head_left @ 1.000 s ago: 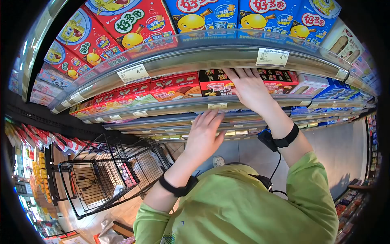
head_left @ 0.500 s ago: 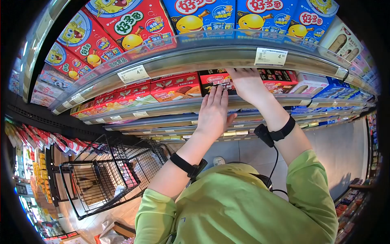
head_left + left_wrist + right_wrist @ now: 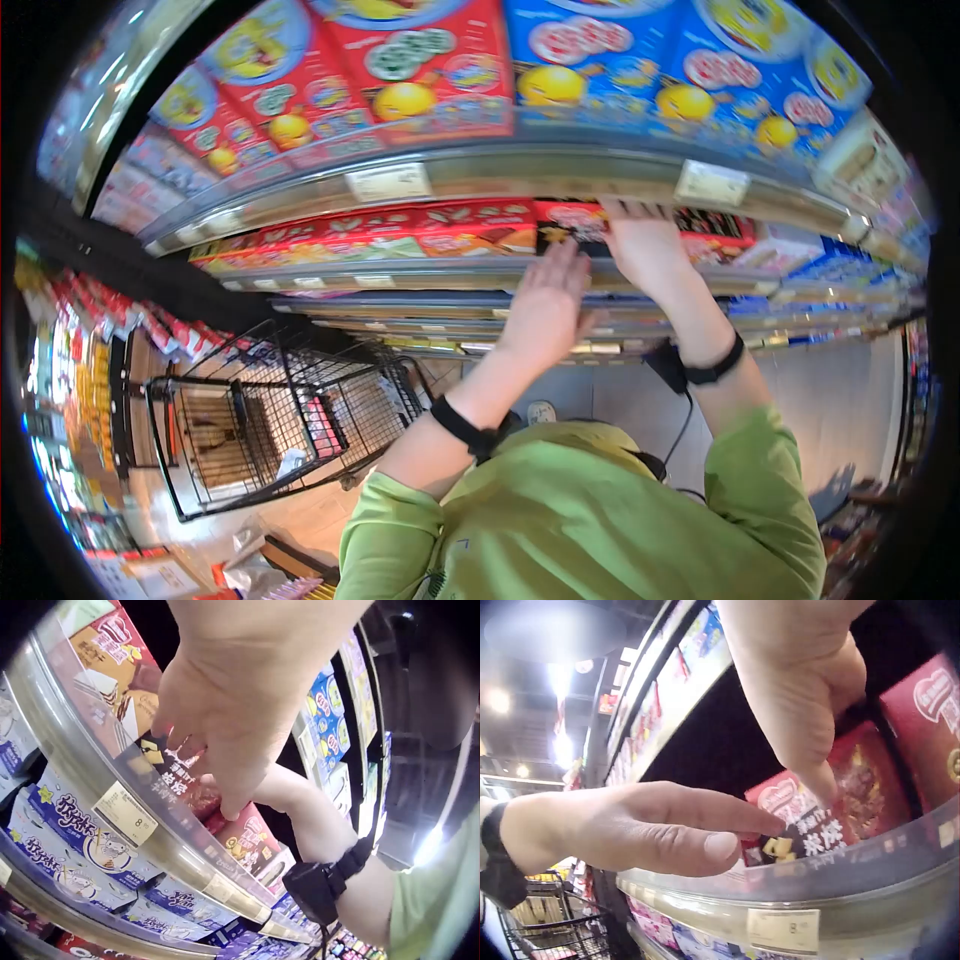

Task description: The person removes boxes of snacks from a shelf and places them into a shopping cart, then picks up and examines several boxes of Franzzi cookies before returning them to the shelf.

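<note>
A black and red snack box [image 3: 572, 218] stands in a shelf row, behind the clear plastic lip [image 3: 870, 862] of the shelf. My right hand [image 3: 648, 250] reaches in over this box. In the right wrist view the right thumb [image 3: 806, 769] lies against the box's front and the other fingers go over its top, their tips hidden. Straight-fingered, my left hand [image 3: 548, 305] is at the lower front of the same box, fingertips right at its printed face. A red and orange wafer box [image 3: 120, 671] stands to its left, another red box [image 3: 930, 727] to its right.
Above runs the upper shelf's edge [image 3: 560, 170], carrying red boxes [image 3: 410, 60] and blue boxes [image 3: 600, 90], close over my right hand. White and blue packs [image 3: 82, 832] fill the shelf below. A black wire shopping cart [image 3: 290, 400] stands on the floor at left.
My left hand has risen from below the shelf edge to the front of the black and red box. My right hand has shifted slightly on the box. The head view has tilted upward.
</note>
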`<state>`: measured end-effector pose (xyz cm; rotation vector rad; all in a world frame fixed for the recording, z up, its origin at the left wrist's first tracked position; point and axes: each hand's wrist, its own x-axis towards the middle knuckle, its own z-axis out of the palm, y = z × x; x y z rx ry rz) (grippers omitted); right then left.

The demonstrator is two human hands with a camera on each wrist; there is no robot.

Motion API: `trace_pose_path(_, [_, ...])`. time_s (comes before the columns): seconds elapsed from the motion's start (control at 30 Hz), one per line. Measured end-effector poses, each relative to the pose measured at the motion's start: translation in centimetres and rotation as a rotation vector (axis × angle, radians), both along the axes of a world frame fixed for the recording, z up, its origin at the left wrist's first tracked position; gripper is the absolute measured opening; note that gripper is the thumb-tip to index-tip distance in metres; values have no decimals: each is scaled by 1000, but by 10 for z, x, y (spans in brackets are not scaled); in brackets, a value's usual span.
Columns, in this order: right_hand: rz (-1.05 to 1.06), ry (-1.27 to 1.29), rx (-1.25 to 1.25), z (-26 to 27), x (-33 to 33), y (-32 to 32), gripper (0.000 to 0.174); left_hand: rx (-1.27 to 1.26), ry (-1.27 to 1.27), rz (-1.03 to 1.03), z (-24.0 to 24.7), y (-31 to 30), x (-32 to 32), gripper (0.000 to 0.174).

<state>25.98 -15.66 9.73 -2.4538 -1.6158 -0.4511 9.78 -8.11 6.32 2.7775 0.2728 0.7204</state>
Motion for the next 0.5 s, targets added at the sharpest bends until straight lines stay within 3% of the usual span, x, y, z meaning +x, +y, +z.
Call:
trace_pose_path(0.03, [-17, 17, -26, 19, -18, -6, 56, -61, -24, -63, 4, 1, -15, 60])
trace_pose_path(0.1, [150, -67, 125, 42, -51, -15, 63, -187, -17, -118, 11, 3, -53, 46])
trace_pose_path(0.13, [251, 60, 72, 58, -66, -14, 65, -176, -22, -64, 8, 7, -72, 46])
trace_pose_path(0.2, [473, 246, -20, 64, -92, -5, 63, -382, 42, -93, -6, 12, -113, 34])
trace_pose_path(0.27, [694, 368, -89, 53, -109, 11, 52, -415, 70, -5, -21, 20, -156, 30])
trace_pose_path(0.43, [890, 333, -207, 31, -180, 69, 37, -590, 114, 289, -37, 40, -268, 24])
trace_pose_path(0.5, [1010, 473, -257, 13, -214, 96, 32, -702, 57, 471, -43, 45, -314, 22])
